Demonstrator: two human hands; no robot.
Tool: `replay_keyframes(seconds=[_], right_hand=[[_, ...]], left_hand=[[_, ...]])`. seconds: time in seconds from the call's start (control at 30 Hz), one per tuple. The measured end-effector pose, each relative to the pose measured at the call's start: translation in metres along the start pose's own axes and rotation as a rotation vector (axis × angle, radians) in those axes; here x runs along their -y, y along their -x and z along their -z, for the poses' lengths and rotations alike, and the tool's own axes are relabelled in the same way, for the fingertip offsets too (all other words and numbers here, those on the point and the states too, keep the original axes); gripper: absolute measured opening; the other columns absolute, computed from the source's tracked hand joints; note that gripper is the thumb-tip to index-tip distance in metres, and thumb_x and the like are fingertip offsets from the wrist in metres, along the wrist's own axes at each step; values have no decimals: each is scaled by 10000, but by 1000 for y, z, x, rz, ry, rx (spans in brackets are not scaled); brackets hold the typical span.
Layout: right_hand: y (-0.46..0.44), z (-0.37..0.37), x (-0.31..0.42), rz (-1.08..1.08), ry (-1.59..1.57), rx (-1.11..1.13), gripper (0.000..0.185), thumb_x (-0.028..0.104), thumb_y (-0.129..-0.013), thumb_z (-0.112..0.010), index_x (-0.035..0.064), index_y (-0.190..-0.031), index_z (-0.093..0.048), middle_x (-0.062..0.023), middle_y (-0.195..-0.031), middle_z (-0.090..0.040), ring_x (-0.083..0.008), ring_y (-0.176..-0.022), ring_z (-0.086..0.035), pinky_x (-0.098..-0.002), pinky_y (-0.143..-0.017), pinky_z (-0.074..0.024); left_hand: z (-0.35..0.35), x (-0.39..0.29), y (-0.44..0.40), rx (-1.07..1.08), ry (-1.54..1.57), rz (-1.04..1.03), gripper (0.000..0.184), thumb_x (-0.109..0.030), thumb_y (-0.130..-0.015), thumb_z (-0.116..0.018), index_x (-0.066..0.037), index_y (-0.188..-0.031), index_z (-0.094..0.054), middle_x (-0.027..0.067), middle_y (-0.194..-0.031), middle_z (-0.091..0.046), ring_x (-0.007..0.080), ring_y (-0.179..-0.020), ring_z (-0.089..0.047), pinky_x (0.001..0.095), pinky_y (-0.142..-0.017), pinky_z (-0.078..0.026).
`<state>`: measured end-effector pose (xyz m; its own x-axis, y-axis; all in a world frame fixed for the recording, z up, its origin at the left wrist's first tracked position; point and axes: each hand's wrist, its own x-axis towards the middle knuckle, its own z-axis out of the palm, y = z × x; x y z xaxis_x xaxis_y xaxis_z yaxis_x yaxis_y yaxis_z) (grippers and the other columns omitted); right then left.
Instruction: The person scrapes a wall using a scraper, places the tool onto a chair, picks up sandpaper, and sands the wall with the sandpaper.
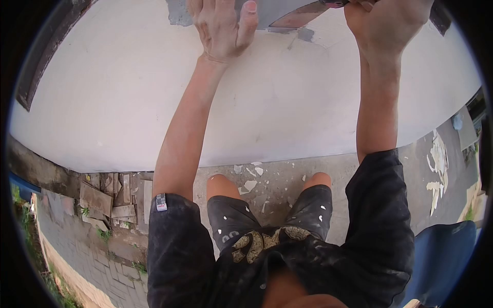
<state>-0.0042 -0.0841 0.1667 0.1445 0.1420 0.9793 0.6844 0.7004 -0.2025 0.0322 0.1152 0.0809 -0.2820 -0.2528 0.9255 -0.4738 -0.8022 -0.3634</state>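
Observation:
My left hand (222, 31) lies flat against the white wall (277, 102) at the top of the view, thumb apart from the fingers. Beside its fingertips is a grey bare patch (262, 14) where the paint is gone. My right hand (387, 23) is closed at the upper right around a dark tool (335, 2), mostly cut off by the top edge. A reddish-brown pointed strip (300, 16) shows between the two hands, near the tool.
White paint flakes (250, 185) lie on the concrete ground near my knees, with larger peeled pieces (438, 164) at the right. Broken boards or tiles (96, 198) are piled at the lower left. A blue chair (444, 262) stands at the lower right.

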Motion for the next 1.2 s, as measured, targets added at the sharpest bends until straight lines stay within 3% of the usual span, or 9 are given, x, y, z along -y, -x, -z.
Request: replay_keyframes(seconds=[0.2, 0.3, 0.5, 0.7, 0.73, 0.83, 0.97, 1.03, 1.2], right_hand=[[5, 8, -5, -13, 22, -13, 454, 341, -1047, -350, 159, -632, -361, 50, -459, -259, -83, -358, -182, -270, -348, -191], [0, 1, 15, -247, -653, -255, 456, 341, -1048, -348, 161, -628, -357, 50, -458, -258, -82, -358, -181, -268, -349, -191], [-1, 15, 0, -92, -58, -78, 451, 323, -1031, -381, 172, -608, -332, 54, -460, -257, -81, -360, -177, -264, -357, -187], [33, 10, -34, -414, 56, -286, 440, 307, -1018, -407, 164, -612, -318, 61, -474, -273, -80, -375, -213, -278, -388, -193], [26, 11, -28, -341, -540, -220, 438, 303, -1018, -408, 165, -612, -319, 61, -475, -275, -80, -376, -212, -278, -384, -192], [9, 16, 4, 3, 21, 24, 430, 295, -1017, -412, 162, -617, -326, 61, -476, -270, -80, -377, -210, -272, -378, -200], [24, -14, -20, -345, 139, -356, 430, 306, -1000, -450, 154, -613, -342, 33, -467, -279, -94, -370, -223, -274, -373, -196], [26, 1, -15, -85, -59, -106, 424, 297, -1010, -439, 157, -619, -352, 43, -461, -270, -89, -354, -204, -277, -360, -184], [3, 14, -15, 34, -74, -228, 434, 303, -1039, -394, 176, -627, -347, 65, -464, -271, -69, -358, -185, -260, -358, -180]], left_hand=[[2, -2, 3, 14, -22, 41, 345, -251, -885, -502, 11, -1098, -577, 232, -1144, -608, 408, -1099, -546, 527, -1007, -354], [-1, 1, 3, 4, -37, 26, 351, -263, -891, -496, 8, -1099, -578, 231, -1152, -608, 406, -1106, -544, 526, -1008, -353], [-1, -2, 1, 4, 3, 55, 365, -287, -903, -479, 5, -1097, -581, 229, -1138, -609, 404, -1097, -546, 517, -1006, -360], [0, -2, -1, -15, 15, 37, 368, -300, -909, -471, 4, -1087, -578, 224, -1112, -612, 400, -1080, -551, 520, -997, -368], [1, -1, -1, -14, 1, 27, 368, -301, -909, -471, 4, -1085, -577, 223, -1111, -612, 400, -1079, -552, 522, -997, -368], [0, 0, 2, -23, 18, 47, 371, -304, -912, -468, 9, -1078, -578, 220, -1109, -614, 399, -1075, -551, 525, -1003, -366], [-3, 7, 4, -52, 13, 3, 372, -300, -917, -457, 13, -1076, -582, 220, -1107, -615, 398, -1072, -553, 523, -1007, -366], [1, 0, 1, -44, -1, 30, 376, -301, -919, -451, 15, -1074, -584, 221, -1106, -616, 398, -1071, -555, 521, -1007, -367], [-2, 2, 3, -70, 40, 42, 385, -305, -924, -441, 17, -1076, -586, 226, -1100, -615, 396, -1064, -560, 519, -1003, -367]])
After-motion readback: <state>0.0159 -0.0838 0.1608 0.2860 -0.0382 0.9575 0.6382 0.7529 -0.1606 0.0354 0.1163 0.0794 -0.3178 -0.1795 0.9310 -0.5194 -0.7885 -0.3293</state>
